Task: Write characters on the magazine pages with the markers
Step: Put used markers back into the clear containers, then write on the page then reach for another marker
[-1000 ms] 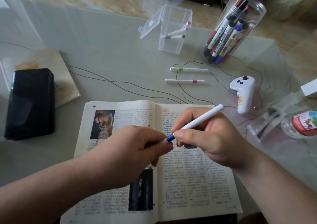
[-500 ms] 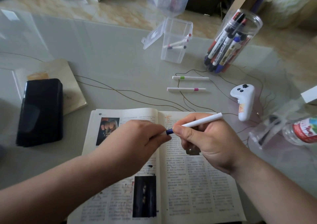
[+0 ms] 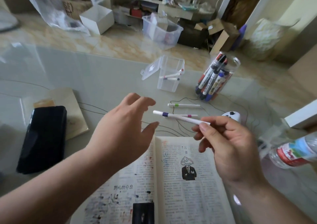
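An open magazine [image 3: 193,196] lies on the table in front of me, with printed text, a cartoon figure and ink marks on its pages. My right hand [image 3: 229,148] pinches a slim white marker with a purple band [image 3: 176,117], capped, held level above the top of the magazine and pointing left. My left hand [image 3: 125,129] hovers open beside the marker's capped end, fingers spread, touching nothing. Two more slim markers lie behind: one with a green band [image 3: 183,105] and one with a pink band [image 3: 190,115].
A clear box [image 3: 169,85] with its lid open holds a few slim markers. A clear jar [image 3: 217,79] holds several thick markers. A black case [image 3: 42,138] lies left on a notebook [image 3: 73,109]. A white controller [image 3: 231,115] and a water bottle [image 3: 295,152] lie right.
My left hand has let go of the marker's end and opened, moving up and away. The marker is now capped and raised off the page. The camera view has tilted up.
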Demonstrator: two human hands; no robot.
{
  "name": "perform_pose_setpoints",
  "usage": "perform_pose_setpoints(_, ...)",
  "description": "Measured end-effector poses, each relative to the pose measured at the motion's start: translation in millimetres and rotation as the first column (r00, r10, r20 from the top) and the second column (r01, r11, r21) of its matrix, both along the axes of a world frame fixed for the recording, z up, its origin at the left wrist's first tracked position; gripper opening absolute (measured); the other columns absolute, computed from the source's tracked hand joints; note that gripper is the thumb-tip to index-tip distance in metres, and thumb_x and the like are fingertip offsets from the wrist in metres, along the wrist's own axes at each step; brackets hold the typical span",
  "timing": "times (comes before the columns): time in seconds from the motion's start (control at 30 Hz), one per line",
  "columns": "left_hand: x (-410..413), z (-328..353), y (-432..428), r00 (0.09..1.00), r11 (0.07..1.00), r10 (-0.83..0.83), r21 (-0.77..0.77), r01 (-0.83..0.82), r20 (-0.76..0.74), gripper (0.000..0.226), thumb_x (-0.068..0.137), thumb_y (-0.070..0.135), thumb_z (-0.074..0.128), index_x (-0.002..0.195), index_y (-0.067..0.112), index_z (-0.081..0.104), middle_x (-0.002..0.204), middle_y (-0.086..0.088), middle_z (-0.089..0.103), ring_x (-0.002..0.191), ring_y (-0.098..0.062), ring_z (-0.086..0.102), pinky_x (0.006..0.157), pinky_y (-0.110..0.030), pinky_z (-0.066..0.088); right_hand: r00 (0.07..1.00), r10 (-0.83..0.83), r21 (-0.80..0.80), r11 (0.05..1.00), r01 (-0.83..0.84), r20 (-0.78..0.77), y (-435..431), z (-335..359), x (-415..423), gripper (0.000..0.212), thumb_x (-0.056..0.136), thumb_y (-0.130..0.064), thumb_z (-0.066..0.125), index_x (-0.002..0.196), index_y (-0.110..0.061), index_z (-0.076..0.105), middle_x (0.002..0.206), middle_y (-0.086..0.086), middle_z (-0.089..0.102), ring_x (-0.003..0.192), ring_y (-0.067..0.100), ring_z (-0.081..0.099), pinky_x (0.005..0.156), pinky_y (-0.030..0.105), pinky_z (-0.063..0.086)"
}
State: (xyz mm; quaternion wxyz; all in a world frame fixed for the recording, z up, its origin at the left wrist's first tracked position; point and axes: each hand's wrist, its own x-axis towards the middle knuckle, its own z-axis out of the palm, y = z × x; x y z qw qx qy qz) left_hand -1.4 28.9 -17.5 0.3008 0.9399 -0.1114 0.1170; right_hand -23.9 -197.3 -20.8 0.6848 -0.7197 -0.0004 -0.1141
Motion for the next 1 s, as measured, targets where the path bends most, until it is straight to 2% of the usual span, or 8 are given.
perform_pose_setpoints(0.1,2,9,-2,1.0,0.978,0.017,-0.21,-0.016,0.0,0.006,0.088,0.036,0.07,0.094,0.033,0.069,0.081,0.019,0.063,0.064,-0.005,0.06,0.059,-0.018,0.046,0.99,-0.11,-0.105,0.987,0.119,0.093,-3,15,29,0.01,0.091,0.0,0.07,0.085,-0.009,0.072,0.067,0.011,0.07,0.052,0.021,0.059,0.043,0.028,0.046)
perform_pose_setpoints(0.23,1,16,-2,0.985,0.882,0.008,-0.463,-0.09,-0.175,0.015,0.089,0.036,0.07,0.075,0.03,0.071,0.063,0.012,0.068,0.055,-0.009,0.061,0.057,-0.02,0.049,0.959,-0.174,-0.236,0.945,0.226,0.222,-1,31,95,0.007,0.086,-0.02,0.074,0.084,-0.014,0.071,0.064,0.004,0.071,0.049,0.019,0.061,0.049,0.031,0.046)
perform_pose_setpoints(0.37,2,14,1,0.979,0.869,0.013,-0.482,-0.111,-0.203,0.016,0.088,0.036,0.07,0.072,0.03,0.07,0.062,0.01,0.067,0.053,-0.012,0.06,0.055,-0.024,0.049,0.941,-0.229,-0.351,0.884,0.308,0.25,9,38,159,0.005,0.085,-0.024,0.071,0.085,-0.019,0.071,0.069,0.001,0.073,0.057,0.018,0.069,0.057,0.042,0.059)
perform_pose_setpoints(0.53,0,5,0,0.964,0.883,0.027,-0.445,-0.147,-0.265,0.017,0.088,0.036,0.069,0.072,0.029,0.069,0.061,0.008,0.066,0.051,-0.015,0.058,0.044,-0.023,0.047,0.983,-0.182,-0.446,0.88,0.164,0.003,20,30,194,0.041,0.092,-0.017,0.071,0.131,-0.013,0.06,0.08,0.0,0.074,0.068,0.013,0.073,0.056,0.029,0.061)
perform_pose_setpoints(0.6,-1,3,-1,0.959,0.888,0.017,-0.438,-0.144,-0.282,0.017,0.088,0.036,0.068,0.073,0.028,0.069,0.061,0.005,0.066,0.051,-0.018,0.057,0.036,-0.019,0.041,0.983,-0.185,-0.501,0.85,0.165,0.009,14,11,190,0.041,0.09,-0.019,0.071,0.129,-0.018,0.059,0.073,-0.003,0.073,0.067,0.013,0.072,0.064,0.035,0.063)
perform_pose_setpoints(0.77,-1,-5,-7,0.952,0.885,-0.006,-0.444,-0.138,-0.307,0.017,0.088,0.033,0.071,0.072,0.028,0.069,0.061,0.005,0.066,0.054,-0.018,0.058,0.052,-0.025,0.047,0.99,-0.041,-0.82,0.565,-0.088,-0.134,-5,-39,159,0.009,0.085,-0.02,0.07,0.086,-0.027,0.064,0.08,-0.01,0.07,0.068,0.016,0.068,0.07,0.03,0.059)
perform_pose_setpoints(0.9,-6,-8,-9,0.948,0.911,-0.014,-0.394,-0.119,-0.319,0.018,0.088,0.033,0.071,0.071,0.028,0.068,0.061,0.009,0.066,0.052,-0.011,0.056,0.052,-0.019,0.045,0.946,0.041,-0.927,0.19,-0.324,-0.322,-9,-58,144,0.023,0.086,-0.017,0.061,0.107,-0.028,0.064,0.107,-0.008,0.064,0.093,0.021,0.059,0.076,0.028,0.043)
perform_pose_setpoints(1.0,-9,-9,-9,0.944,0.925,-0.021,-0.364,-0.106,-0.329,0.017,0.089,0.032,0.071,0.072,0.028,0.068,0.061,0.008,0.066,0.054,-0.011,0.058,0.053,-0.021,0.046,0.932,0.038,-0.928,0.081,-0.363,-0.361,-1,-59,143,0.027,0.085,-0.014,0.058,0.108,-0.028,0.065,0.114,-0.004,0.065,0.103,0.027,0.061,0.084,0.032,0.05)
